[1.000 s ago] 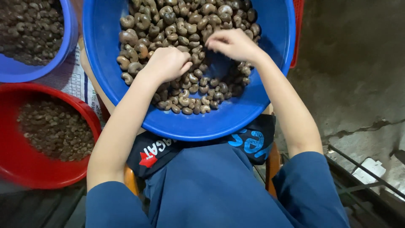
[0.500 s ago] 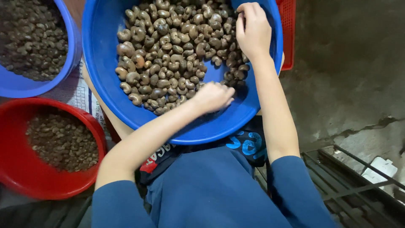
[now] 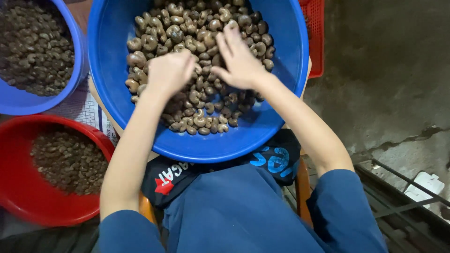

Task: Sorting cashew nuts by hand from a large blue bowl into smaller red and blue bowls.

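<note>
Both our hands have come back together over the cashew nuts [image 3: 197, 28] in the blue basin [image 3: 110, 56]: left hand [image 3: 169, 70] clenched, right hand [image 3: 239, 58] spread flat, sorting goes on

The big blue basin [image 3: 286, 93] is smooth, glossy plastic, as is the red basin [image 3: 14, 187]. The cashew nuts [image 3: 187, 42] in it have dull, mottled brown shells. The floor [image 3: 389, 70] is rough, matt concrete, cracked. The sleeves [image 3: 347, 211] are matt blue cloth.
</note>
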